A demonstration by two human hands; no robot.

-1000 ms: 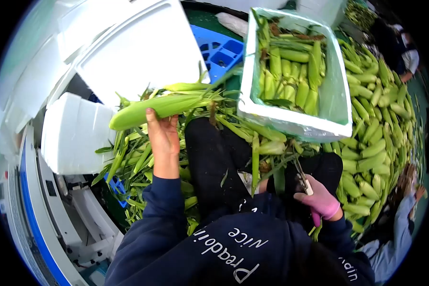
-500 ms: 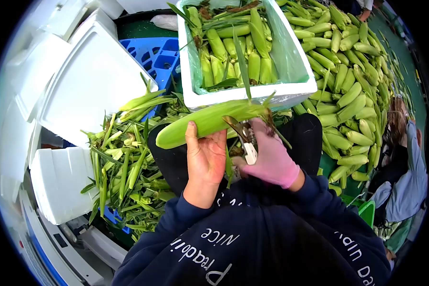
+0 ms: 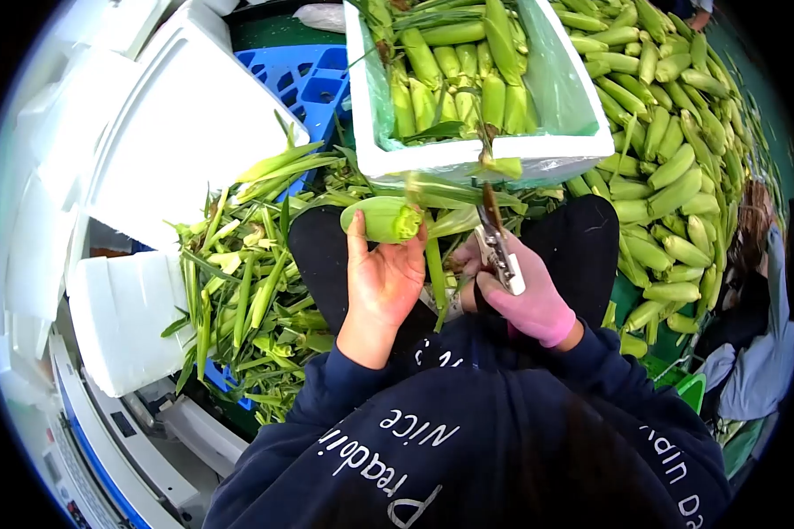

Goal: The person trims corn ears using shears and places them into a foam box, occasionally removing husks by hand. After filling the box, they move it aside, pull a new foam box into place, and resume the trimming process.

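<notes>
My left hand (image 3: 382, 280) grips a green corn ear (image 3: 381, 218) in its husk, turned so its cut end faces the camera. My right hand (image 3: 525, 295), in a pink glove, holds a pair of shears (image 3: 498, 249) with the blades pointing up, just right of the ear. Both hands are over my lap, in front of a white foam box (image 3: 468, 160) lined with green plastic and filled with trimmed corn.
Husk trimmings (image 3: 247, 282) lie heaped on a blue crate (image 3: 302, 81) at my left. White foam lids (image 3: 178, 123) and a foam box (image 3: 119, 317) sit further left. A large corn pile (image 3: 670, 132) spreads at the right, where another person (image 3: 754, 317) sits.
The ear lay sideways across my lap with the shears at its tip; now it points end-on toward me and the shears have come away to the right, blades up.
</notes>
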